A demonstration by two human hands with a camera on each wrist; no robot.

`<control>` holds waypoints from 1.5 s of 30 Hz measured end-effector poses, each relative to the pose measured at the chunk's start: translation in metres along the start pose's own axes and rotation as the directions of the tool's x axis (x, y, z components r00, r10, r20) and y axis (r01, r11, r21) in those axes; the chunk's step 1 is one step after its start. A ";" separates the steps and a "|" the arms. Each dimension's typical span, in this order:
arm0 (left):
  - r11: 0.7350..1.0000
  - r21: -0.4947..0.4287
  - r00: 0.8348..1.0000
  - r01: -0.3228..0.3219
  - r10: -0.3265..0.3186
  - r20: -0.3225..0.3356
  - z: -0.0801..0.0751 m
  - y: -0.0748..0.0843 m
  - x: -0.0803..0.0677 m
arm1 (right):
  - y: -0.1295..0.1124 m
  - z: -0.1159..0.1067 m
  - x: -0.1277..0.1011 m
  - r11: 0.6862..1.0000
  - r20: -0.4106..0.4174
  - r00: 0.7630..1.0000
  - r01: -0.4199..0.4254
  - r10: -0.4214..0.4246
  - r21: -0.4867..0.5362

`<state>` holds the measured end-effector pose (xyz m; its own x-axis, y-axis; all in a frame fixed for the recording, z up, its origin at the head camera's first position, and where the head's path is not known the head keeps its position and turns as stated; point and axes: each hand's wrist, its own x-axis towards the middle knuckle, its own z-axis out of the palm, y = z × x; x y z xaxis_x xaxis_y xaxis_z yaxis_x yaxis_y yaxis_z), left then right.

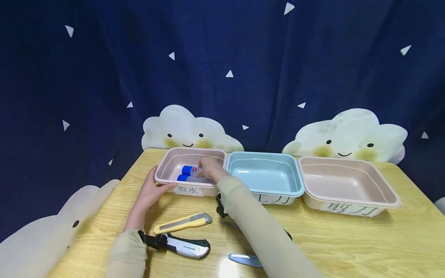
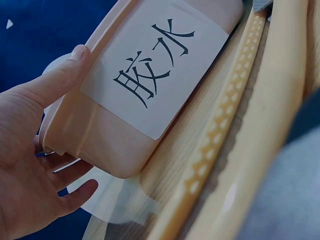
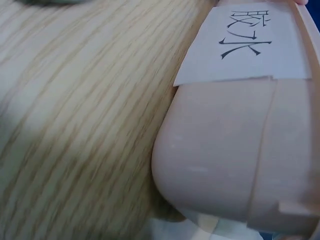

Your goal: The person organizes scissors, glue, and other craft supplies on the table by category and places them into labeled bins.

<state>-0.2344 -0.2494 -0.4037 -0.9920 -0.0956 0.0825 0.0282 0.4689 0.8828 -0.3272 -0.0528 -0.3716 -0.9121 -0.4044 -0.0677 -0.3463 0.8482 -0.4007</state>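
A: Take the pink tray (image 1: 167, 164) with the paper label (image 1: 189, 190) as the mark. What lies on the worktop (image 1: 347, 239) on the near side of it?

B: Nearest us, a black and white knife (image 1: 184, 247), and a grey blade tip (image 1: 244, 260) showing beside the right sleeve. A little closer to the tray is a yellow knife (image 1: 183, 222), lying flat and slanted.

A: And the left hand (image 1: 150, 191)?

B: It is at the tray's near left corner. The thumb lies along the front rim, and the fingers (image 2: 75, 192) reach round the corner below it, loosely bent. The wrist view shows them against the tray wall, so I would call it a light hold on the tray.

A: The right hand (image 1: 210, 168)?

B: It reaches over the tray's front rim, down inside. The fingers are curled onto the upper of two glue sticks (image 1: 189, 174), the ones with blue caps. The sticks lie side by side on the tray floor, caps pointing to the tray's left. The right wrist view shows only the tray's outer wall and label, so the grip itself is seen only from the head view.

A: Beyond that?

B: To the right of the pink tray, touching it, is a blue tray (image 1: 264, 173), and right of that a second pink tray (image 1: 347, 185). Behind all three stand cloud cutouts (image 1: 187, 131) against a dark blue curtain (image 1: 222, 58).
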 end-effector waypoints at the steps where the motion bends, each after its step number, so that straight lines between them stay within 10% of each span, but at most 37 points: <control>1: 1.000 -0.001 1.000 -0.002 0.002 -0.002 0.000 0.000 0.000 | 0.001 0.000 0.000 1.000 0.006 1.000 -0.011 0.011 0.004; 24: 0.998 0.031 0.999 0.046 -0.047 0.009 0.000 -0.002 -0.002 | 0.003 -0.011 -0.023 0.990 -0.081 0.987 0.140 -0.142 -0.030; 45: 0.999 0.028 1.000 0.014 -0.014 0.017 -0.001 -0.002 -0.001 | 0.013 -0.022 -0.104 0.922 -0.244 0.902 0.381 -0.356 0.066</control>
<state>-0.2336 -0.2511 -0.4049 -0.9943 -0.0873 0.0618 0.0109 0.4923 0.8704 -0.2414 0.0078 -0.3495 -0.7533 -0.5829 0.3045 -0.6526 0.6055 -0.4554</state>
